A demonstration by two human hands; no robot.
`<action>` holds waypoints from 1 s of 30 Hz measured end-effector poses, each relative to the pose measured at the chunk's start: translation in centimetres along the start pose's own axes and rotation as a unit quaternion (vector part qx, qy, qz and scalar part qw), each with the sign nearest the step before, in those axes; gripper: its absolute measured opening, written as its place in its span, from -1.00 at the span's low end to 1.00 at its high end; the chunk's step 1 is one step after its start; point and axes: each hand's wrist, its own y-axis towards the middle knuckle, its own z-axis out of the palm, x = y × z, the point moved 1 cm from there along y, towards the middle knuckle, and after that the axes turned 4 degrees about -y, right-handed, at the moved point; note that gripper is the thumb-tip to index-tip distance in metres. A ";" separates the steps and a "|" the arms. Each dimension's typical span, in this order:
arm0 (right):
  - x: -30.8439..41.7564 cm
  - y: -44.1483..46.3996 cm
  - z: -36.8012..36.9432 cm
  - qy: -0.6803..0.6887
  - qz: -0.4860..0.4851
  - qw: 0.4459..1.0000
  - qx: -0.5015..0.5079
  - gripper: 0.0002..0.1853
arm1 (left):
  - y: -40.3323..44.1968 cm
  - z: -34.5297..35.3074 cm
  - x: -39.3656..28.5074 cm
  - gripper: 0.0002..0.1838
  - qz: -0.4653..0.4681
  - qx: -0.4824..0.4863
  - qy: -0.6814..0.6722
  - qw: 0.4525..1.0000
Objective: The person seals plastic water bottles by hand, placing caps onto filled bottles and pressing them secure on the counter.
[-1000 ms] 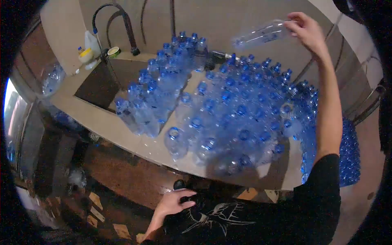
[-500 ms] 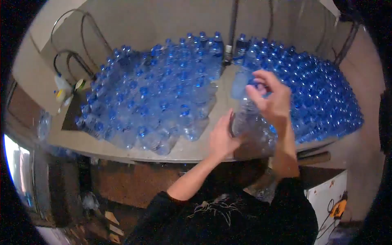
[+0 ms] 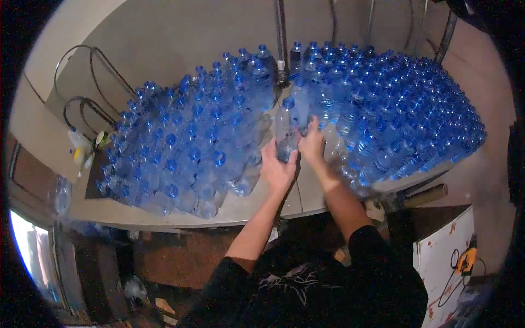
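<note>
A clear plastic bottle [image 3: 285, 127] with a blue cap stands near the middle of the table, between the two bottle groups. My left hand [image 3: 278, 168] is closed round its lower part from the front left. At the lower right side, my right hand [image 3: 311, 143] grips the same bottle, with its thumb against it and fingers partly hidden. Just behind it is another clear bottle [image 3: 300, 112], partly covered. Capped bottles [image 3: 191, 147] stand packed to the left of my hands, and a denser mass of capped bottles [image 3: 402, 109] fills the right side.
The light table [image 3: 147, 220] curves across in front of me. Dark hoses [image 3: 87, 101] hang against the wall at the left, near a white and yellow bottle [image 3: 78, 153]. A white panel [image 3: 445, 268] with an orange-and-black device [image 3: 466, 261] stands below right.
My right hand has come down from the bottle's cap area to its lower side. Both hands have moved left in view, partly because the head camera has turned. The cap now shows uncovered.
</note>
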 end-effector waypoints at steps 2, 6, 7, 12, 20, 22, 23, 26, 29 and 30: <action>-0.4 0.1 0.9 -0.005 -0.004 1.000 0.002 -0.16 | 0.2 0.7 0.5 -0.20 0.002 -0.011 -0.013 1.000; -1.0 0.5 2.2 0.066 -0.040 0.997 -0.009 -0.16 | 0.4 2.2 3.2 -0.18 0.032 -0.059 -0.021 0.998; -1.5 0.7 2.8 0.075 -0.052 0.996 -0.026 -0.17 | 0.6 2.2 3.3 -0.18 0.031 -0.054 -0.020 0.998; -3.3 1.3 4.5 0.091 -0.128 0.985 -0.077 -0.31 | 0.7 1.7 3.1 -0.20 0.024 -0.040 -0.080 0.996; -2.6 1.4 4.1 0.130 -0.116 0.984 -0.039 -0.12 | 0.9 2.3 3.9 -0.22 0.046 -0.062 -0.047 0.996; -1.7 1.7 3.5 0.119 -0.089 0.989 -0.022 -0.09 | 0.9 2.4 3.9 -0.22 0.031 -0.056 -0.041 0.997; -1.3 1.9 3.3 0.113 -0.076 0.991 -0.014 -0.08 | 1.0 2.4 3.9 -0.21 0.029 -0.055 -0.041 0.997; 0.5 1.9 2.0 0.037 -0.033 0.999 -0.004 -0.05 | 1.0 2.4 4.0 -0.21 0.028 -0.054 -0.046 0.997; 0.8 1.8 2.1 0.012 -0.029 0.999 -0.006 -0.04 | 1.1 2.4 4.1 -0.20 0.034 -0.055 -0.054 0.996; 0.9 1.8 2.1 0.013 -0.024 1.000 -0.001 -0.04 | 1.0 2.2 4.0 -0.20 0.034 -0.054 -0.052 0.997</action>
